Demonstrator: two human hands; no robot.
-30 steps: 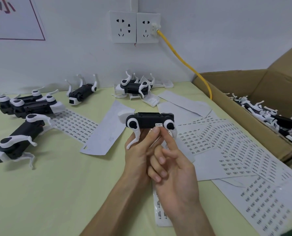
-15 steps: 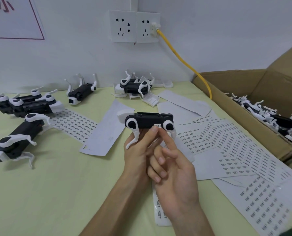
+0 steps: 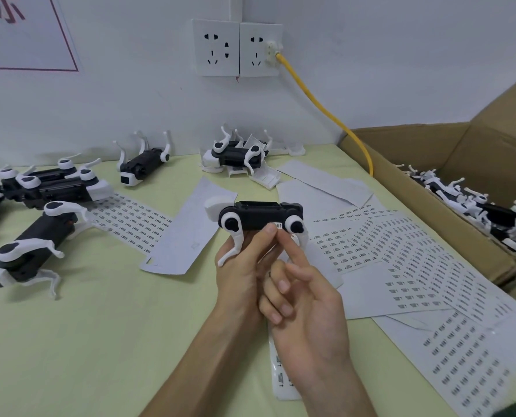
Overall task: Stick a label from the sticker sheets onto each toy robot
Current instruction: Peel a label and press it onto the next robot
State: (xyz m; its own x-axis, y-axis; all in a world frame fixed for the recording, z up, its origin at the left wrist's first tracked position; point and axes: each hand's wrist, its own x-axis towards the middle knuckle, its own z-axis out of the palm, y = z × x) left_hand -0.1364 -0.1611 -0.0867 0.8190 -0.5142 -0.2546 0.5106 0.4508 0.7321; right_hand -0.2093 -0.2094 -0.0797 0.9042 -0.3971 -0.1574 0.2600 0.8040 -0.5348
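My left hand (image 3: 244, 266) grips a black and white toy robot (image 3: 258, 218) from below and holds it above the table, its side towards me. A small white label (image 3: 278, 225) sits on the robot's black side, partly under my left thumb tip. My right hand (image 3: 305, 311) is just below and to the right, forefinger stretched up to the robot's lower edge beside the label, the other fingers curled and holding nothing. Sticker sheets (image 3: 401, 266) lie spread on the table to the right, and another sticker sheet (image 3: 127, 218) lies at the left.
Several toy robots (image 3: 28, 245) lie at the left and by the wall (image 3: 238, 155). A cardboard box (image 3: 431, 176) at the right holds more robots. A blank backing sheet (image 3: 187, 233) lies mid-table. A yellow cable (image 3: 326, 112) runs from the wall socket.
My left thumb has slid along the robot's side over the label, covering most of it. Both hands and the robot stay in nearly the same place.
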